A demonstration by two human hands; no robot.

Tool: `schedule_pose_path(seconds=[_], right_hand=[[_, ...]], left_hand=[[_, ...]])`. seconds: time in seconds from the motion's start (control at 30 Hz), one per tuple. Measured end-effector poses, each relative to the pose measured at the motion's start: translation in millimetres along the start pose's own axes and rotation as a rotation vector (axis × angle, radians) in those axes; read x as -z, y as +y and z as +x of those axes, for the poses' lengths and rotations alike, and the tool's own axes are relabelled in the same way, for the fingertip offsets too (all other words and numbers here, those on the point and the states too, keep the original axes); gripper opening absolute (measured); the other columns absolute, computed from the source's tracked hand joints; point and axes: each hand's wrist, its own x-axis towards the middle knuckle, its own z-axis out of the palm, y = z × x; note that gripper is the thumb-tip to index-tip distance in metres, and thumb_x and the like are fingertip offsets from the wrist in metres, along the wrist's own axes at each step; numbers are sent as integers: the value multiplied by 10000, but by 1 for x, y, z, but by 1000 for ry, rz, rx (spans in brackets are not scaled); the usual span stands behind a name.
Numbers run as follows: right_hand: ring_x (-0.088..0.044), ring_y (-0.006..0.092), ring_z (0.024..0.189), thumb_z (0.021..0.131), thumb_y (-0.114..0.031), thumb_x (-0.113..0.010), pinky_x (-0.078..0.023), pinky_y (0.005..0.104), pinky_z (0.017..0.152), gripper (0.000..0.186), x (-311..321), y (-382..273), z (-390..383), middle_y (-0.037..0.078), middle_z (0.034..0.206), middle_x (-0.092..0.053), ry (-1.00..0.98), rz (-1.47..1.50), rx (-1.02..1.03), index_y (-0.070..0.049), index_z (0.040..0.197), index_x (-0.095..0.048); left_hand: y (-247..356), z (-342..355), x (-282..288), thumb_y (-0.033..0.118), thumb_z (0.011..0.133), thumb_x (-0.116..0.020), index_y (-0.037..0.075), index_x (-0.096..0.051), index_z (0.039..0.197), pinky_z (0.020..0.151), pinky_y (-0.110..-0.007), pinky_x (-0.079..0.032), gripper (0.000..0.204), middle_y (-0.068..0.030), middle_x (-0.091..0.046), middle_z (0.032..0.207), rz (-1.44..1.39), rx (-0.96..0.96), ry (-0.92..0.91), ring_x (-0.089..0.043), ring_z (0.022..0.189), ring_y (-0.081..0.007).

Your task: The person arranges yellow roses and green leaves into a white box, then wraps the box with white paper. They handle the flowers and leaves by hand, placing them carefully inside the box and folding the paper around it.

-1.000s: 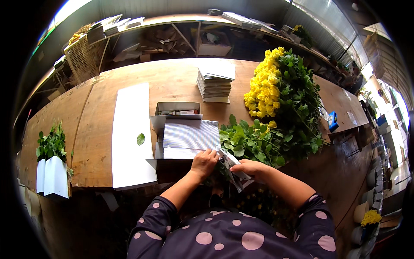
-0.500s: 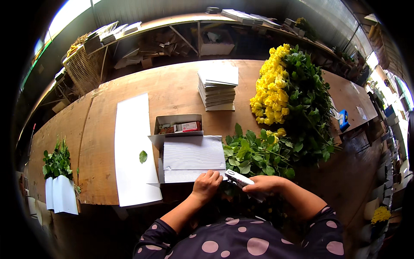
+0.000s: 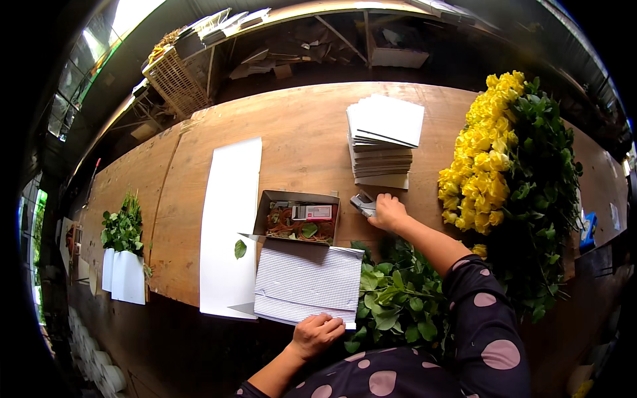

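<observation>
My right hand (image 3: 387,212) is closed on a grey stapler (image 3: 361,204) at the wooden table, below a stack of white card (image 3: 385,119). My left hand (image 3: 315,337) has curled fingers on the lower right edge of ridged white paper (image 3: 306,278). Above that paper sits an open box (image 3: 296,219) holding rubber bands, a small red-and-white packet and a leaf. To the right of the paper lie leafy green stems (image 3: 398,298). A long white sheet (image 3: 225,199) with a loose leaf on it lies left of the box.
A large pile of yellow roses (image 3: 488,159) fills the table's right side, with a blue tool (image 3: 586,231) beyond. A wrapped bunch of leafy stems (image 3: 123,265) lies at the left. Behind stand a cluttered shelf and a plastic crate (image 3: 172,76). The plywood table (image 3: 179,172) has a seam at left.
My right hand has moved from the table's front edge up toward the card stack with the stapler. My left hand has shifted lower in view. The view has swung, showing more of the box's contents.
</observation>
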Motion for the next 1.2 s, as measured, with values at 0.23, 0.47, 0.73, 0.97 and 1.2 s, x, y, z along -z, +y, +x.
schedule_pose_path(seconds=[0.23,0.47,0.73,0.97,1.2], right_hand=[[-530,261,908,656,-339,-671,-455,402,726,397,27,-30,29,98,932,-556,-36,-240,208,-42,908,-594],[-617,228,723,702,-146,-547,-470,337,577,123,17,-137,34,85,766,-638,-130,-350,738,-85,713,-653],[-617,221,709,682,-131,-563,-455,332,558,104,-3,-142,46,64,752,-637,-177,-524,777,-93,711,-655],[-592,228,694,629,-220,-610,-457,324,582,111,66,-139,30,19,707,-626,-183,-48,440,-178,723,-652],[-593,276,723,672,-231,-606,-470,349,651,189,93,-142,3,107,748,-623,-91,283,385,-78,781,-626]], left_hand=[[4,1,3,150,663,-561,203,-600,775,510,-178,-435,130,119,-582,822,-39,94,-34,-551,665,-46],[3,2,0,138,659,-569,192,-596,772,519,-176,-452,128,111,-581,825,-68,91,13,-556,652,-51],[-5,0,-1,143,665,-558,168,-569,772,532,-161,-427,110,101,-556,843,-72,6,15,-541,672,-52],[-3,-7,-15,151,660,-529,146,-540,720,512,-171,-405,61,57,-485,720,-92,-46,65,-522,667,-73],[-11,-11,-9,172,683,-509,131,-531,700,528,-217,-375,49,26,-462,703,-119,-108,66,-488,678,-117]])
